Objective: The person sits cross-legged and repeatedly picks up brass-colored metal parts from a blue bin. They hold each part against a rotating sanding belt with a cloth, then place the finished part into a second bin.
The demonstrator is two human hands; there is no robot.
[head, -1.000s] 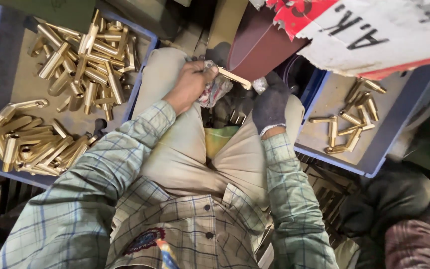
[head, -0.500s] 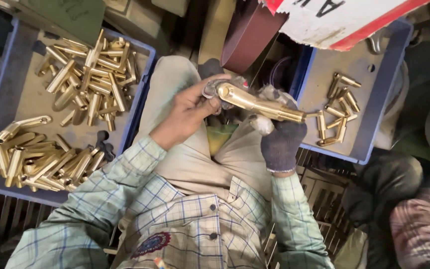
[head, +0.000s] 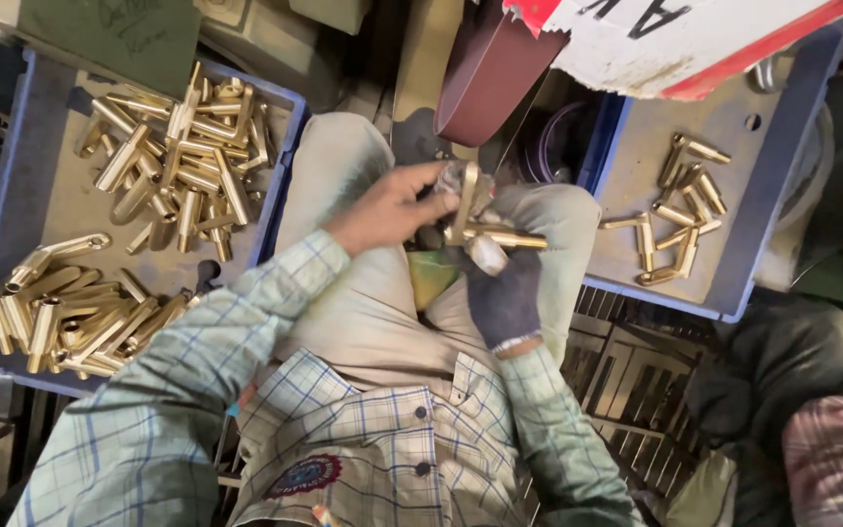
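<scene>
Both my hands hold one L-shaped brass fitting (head: 485,226) above my lap, between my knees. My bare left hand (head: 387,207) grips its upright end from the left. My right hand (head: 501,291), in a dark glove with worn pale fingertips, holds the horizontal arm from below. A dark red sanding belt (head: 485,73) runs just beyond the fitting.
A blue tray (head: 12,166) on my left holds two heaps of brass fittings (head: 182,161). A second blue tray (head: 773,205) on my right holds several more brass pieces (head: 680,210). A white and red board (head: 695,44) overhangs at the top. Metal grating (head: 626,381) lies under me.
The fitting has been turned in my hands, from lying long across to an L with one end upright. Both hands have stayed over my lap.
</scene>
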